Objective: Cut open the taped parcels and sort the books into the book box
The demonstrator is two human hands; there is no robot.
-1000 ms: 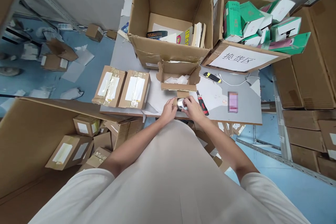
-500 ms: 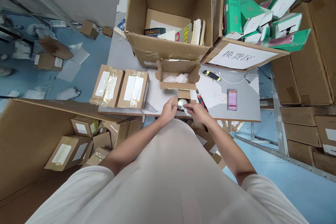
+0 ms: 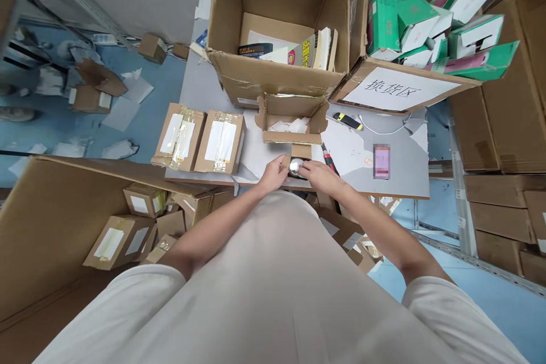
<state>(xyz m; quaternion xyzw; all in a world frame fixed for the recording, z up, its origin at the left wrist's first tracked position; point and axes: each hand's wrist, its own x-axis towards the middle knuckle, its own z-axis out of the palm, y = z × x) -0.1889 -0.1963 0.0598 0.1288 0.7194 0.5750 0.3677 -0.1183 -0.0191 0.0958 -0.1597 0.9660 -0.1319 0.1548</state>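
A silver round object is held within a small open box near the table's six-o'clock edge. The box's nine-o'clock side is pinched by the left hand; the object's three-o'clock side is touched by the right hand (whether anything is pinched there cannot be told). Beyond, at twelve o'clock, a larger open carton is seen, with a red-and-black cutter near two.

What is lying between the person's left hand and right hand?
A round silver thing, inside a small open cardboard box; the head view shows this.
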